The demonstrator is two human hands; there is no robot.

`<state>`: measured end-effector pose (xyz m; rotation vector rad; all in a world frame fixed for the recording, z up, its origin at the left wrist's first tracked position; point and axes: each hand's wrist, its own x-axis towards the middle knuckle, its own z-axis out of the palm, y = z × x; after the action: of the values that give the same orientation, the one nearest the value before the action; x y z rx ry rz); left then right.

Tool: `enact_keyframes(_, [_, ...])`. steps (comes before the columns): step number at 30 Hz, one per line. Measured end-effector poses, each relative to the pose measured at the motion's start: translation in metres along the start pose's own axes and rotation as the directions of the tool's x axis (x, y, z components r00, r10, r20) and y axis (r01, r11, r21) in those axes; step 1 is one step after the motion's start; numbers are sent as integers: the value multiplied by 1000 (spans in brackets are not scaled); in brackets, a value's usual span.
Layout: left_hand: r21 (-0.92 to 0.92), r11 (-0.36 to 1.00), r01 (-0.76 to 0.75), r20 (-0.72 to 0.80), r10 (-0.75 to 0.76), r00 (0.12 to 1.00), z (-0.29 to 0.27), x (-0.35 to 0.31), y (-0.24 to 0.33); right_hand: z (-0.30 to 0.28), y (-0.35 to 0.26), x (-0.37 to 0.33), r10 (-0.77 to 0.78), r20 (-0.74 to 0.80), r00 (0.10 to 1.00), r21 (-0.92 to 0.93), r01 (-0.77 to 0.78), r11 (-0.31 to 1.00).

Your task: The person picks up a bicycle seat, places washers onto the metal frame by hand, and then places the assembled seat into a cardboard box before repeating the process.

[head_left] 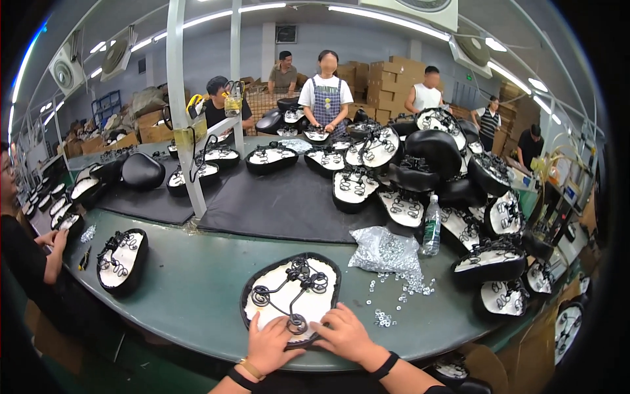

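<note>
A bicycle saddle (279,279) lies upside down at the table's near edge. Its underside is white with a black rim, and a black wire frame with coil springs sits on it. My left hand (269,345) grips the saddle's near rim, fingers over the white underside beside the nearest coil, thumb along the outer edge. On the other side of that coil, my right hand (344,335) is closed on the rim, fingertips by the spring. Both hands touch the saddle; whether the fingertips pinch a small part is hidden.
A clear bag of metal nuts (387,251) lies beyond my right hand, with loose nuts (384,319) spilled around it. A plastic bottle (431,226) stands beside piled saddles (433,151). Another saddle (123,261) and pliers (84,258) lie left. Co-workers stand around the table, one close at left (56,253).
</note>
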<state>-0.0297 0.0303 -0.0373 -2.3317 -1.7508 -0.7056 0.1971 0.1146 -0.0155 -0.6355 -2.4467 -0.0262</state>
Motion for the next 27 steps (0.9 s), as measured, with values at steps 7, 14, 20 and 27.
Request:
enact_keyframes(7, [-87, 995, -39, 190, 55, 980, -19, -17, -43, 24, -41, 9, -39, 6, 999, 47, 39, 998])
enact_keyframes(14, [-150, 984, 99, 64, -91, 994, -20, -30, -6, 17, -45, 14, -24, 22, 999, 15, 24, 1000])
enact_keyframes(20, [-112, 977, 179, -6, -181, 983, -11, -24, 8, 31, -37, 7, -38, 92, 995, 95, 29, 995])
enact_keyframes(27, [-118, 973, 197, 16, -196, 980, -13, -20, 5, 21, -47, 19, 69, 94, 993, 116, -80, 990])
